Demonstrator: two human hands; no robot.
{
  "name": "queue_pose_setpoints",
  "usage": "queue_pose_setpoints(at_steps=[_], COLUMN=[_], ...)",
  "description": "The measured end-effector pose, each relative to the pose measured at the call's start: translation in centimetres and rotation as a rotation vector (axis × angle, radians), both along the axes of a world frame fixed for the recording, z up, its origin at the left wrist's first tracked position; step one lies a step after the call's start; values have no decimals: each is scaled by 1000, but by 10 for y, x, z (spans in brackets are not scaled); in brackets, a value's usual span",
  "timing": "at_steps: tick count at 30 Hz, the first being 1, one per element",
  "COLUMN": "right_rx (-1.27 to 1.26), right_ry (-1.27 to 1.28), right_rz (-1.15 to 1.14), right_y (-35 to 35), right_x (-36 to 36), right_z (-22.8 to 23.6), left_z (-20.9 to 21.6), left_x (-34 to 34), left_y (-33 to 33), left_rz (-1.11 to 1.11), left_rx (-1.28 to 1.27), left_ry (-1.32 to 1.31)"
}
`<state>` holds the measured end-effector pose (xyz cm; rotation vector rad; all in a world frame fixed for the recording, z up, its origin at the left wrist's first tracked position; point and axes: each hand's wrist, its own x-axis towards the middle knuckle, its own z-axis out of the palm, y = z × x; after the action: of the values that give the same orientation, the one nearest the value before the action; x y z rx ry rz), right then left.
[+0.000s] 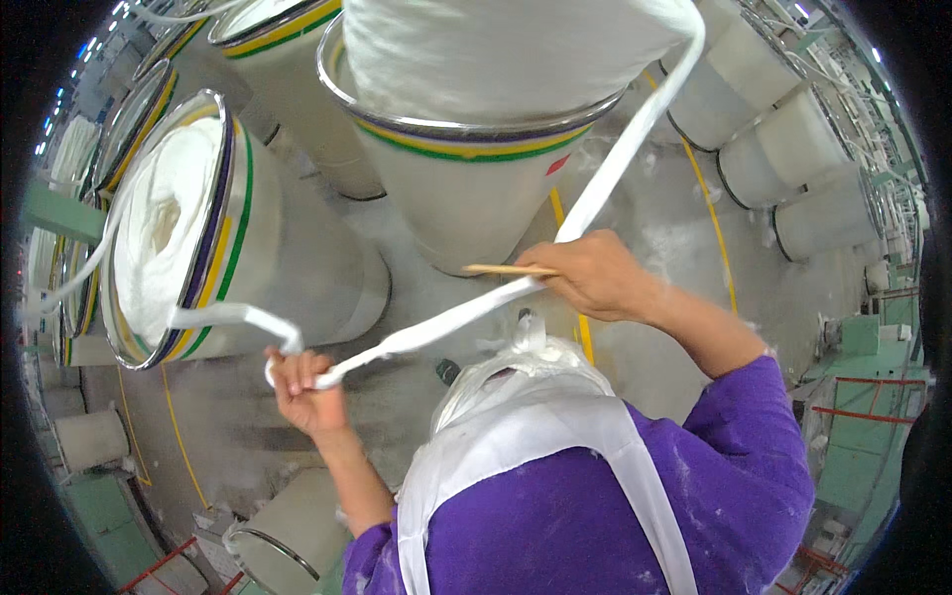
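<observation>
- Purple shirt and white apron nearest, below the middle can, the landmark here; pale fluff specks on the shirt.
- Right hand: just off the middle can's lower right, closed on the strand and on a thin wooden stick. Stick pokes out leftward from the fingers, its tip by the can's foot.
- Left hand: below and left of the middle can, fingers curled around the strand, a small bend of it showing at the fingers' left side.
- Strand, white and soft: slants between the hands, in front of the middle can's foot. Past the right hand it climbs along that can's right side to the fibre heaped above the rim. A length also runs from the left hand to the left can; whether joined inside the fist, cannot tell.
- Left can: beside the middle can, coiled white fibre inside, hollow at centre.
- Yellow floor line right of the middle can; pale cans beyond it.
</observation>
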<state>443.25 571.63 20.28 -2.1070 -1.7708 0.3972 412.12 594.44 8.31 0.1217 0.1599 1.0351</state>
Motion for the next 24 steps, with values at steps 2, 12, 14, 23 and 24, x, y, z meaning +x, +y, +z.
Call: queue_pose_setpoints(at_steps=[2,12,14,23,24], right_rx=[518,364,196,192,182], right_ry=[53,-302,-501,-616,-620], right_rz=[-7,-169,15,152,165], right_y=[-32,-53,-36,-12,-15], right_x=[39,295,320,332,328], right_z=[-1,-28,-34,-14,-13], left_z=[-23,-129,-124,-102,-103], left_x=[-22,-14,3,22,20], left_y=[3,-182,-215,-292,-294], left_rz=[205,-32,-79,-204,-236], left_rx=[-135,-578,-576,-445,-419], left_ry=[279,734,688,852,893])
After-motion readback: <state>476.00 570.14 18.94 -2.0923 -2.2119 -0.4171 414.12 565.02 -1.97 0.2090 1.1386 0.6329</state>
